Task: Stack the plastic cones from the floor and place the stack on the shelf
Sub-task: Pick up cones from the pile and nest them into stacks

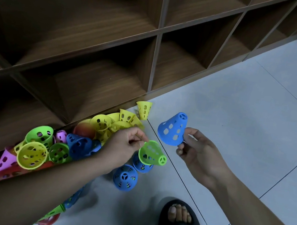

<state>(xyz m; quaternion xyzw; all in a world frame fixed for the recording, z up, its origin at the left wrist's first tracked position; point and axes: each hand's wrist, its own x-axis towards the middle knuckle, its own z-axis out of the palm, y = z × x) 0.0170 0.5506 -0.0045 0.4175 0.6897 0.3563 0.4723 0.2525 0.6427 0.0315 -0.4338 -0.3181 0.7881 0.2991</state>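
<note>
Pale floor is carrying loose cones; left grip is pinching green cone, right grip holding blue cone; thin pinch risks slipping.

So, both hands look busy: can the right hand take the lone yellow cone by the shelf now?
Probably not yet. The right hand grips a blue cone, so its fingers are taken. The way itself looks free: the floor beside the yellow cone is bare on that side.
</note>
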